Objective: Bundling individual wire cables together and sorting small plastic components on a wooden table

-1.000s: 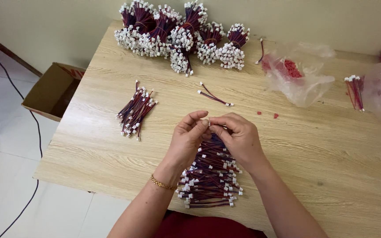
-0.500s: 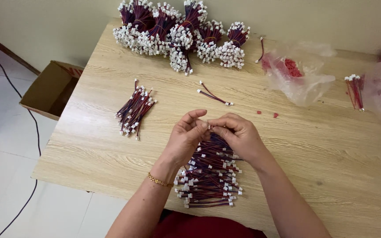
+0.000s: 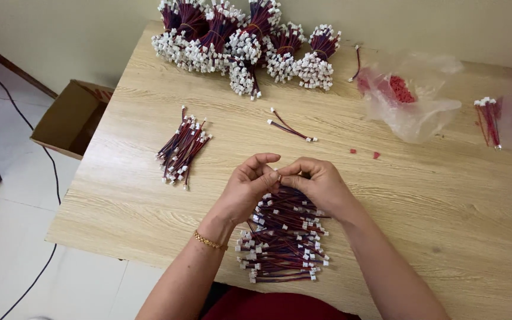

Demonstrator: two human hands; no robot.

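Red-black wire pile (image 3: 282,243) lies just beneath both hands' grip (image 3: 280,176).

The wire leads (image 3: 282,240) in the near pile are dark red and blue with white connectors. The far bundles (image 3: 247,35) match them. The table (image 3: 445,201) is pale wood grain. The clear bag (image 3: 413,98) holds red pieces. The left wrist's bracelet (image 3: 210,241) is gold, and the box (image 3: 72,117) is brown cardboard.

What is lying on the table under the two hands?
Under the left hand and right hand lies a pile of short red-and-dark wires with white plugs on the wooden table. The hands cover its far end, and what the fingertips pinch cannot be seen.
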